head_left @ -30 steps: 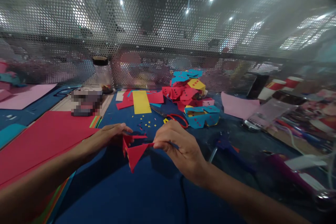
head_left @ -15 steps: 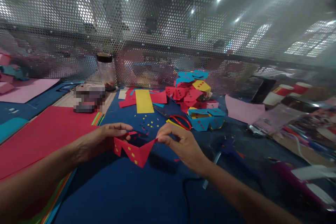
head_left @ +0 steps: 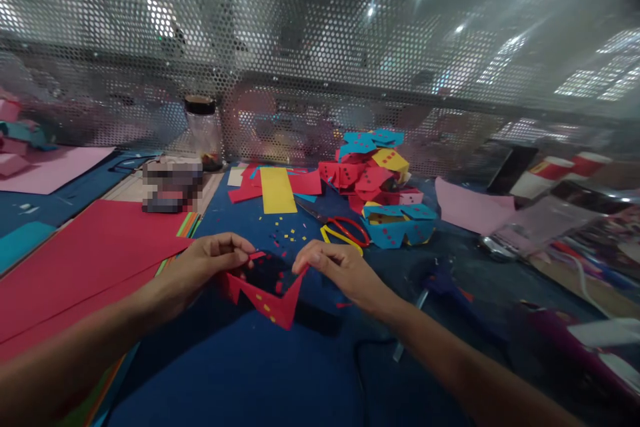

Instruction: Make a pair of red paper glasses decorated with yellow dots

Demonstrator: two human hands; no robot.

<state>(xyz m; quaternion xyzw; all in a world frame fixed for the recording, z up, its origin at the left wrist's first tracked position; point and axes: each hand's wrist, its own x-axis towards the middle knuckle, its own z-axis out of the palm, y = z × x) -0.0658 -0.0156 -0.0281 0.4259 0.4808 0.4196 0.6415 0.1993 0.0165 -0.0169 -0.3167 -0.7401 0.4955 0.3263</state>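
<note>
Both my hands hold a folded red paper piece (head_left: 273,302) with small yellow squares on it, just above the blue table mat (head_left: 240,373). My left hand (head_left: 213,260) pinches its left corner with fingers curled. My right hand (head_left: 335,268) pinches its right tip between thumb and fingers. The piece is spread between them, its point hanging down toward me.
Red-handled scissors (head_left: 345,228) lie just beyond my right hand. A pile of red, blue and yellow folded paper pieces (head_left: 375,173) stands behind them. A yellow strip (head_left: 277,190), a glass jar (head_left: 203,130), red sheets (head_left: 75,253) at left, and a perforated metal screen (head_left: 320,47) behind.
The red paper piece has been pulled open wider between my hands and turned, so its yellow-dotted side and open middle now show. My hands stayed in nearly the same place.
</note>
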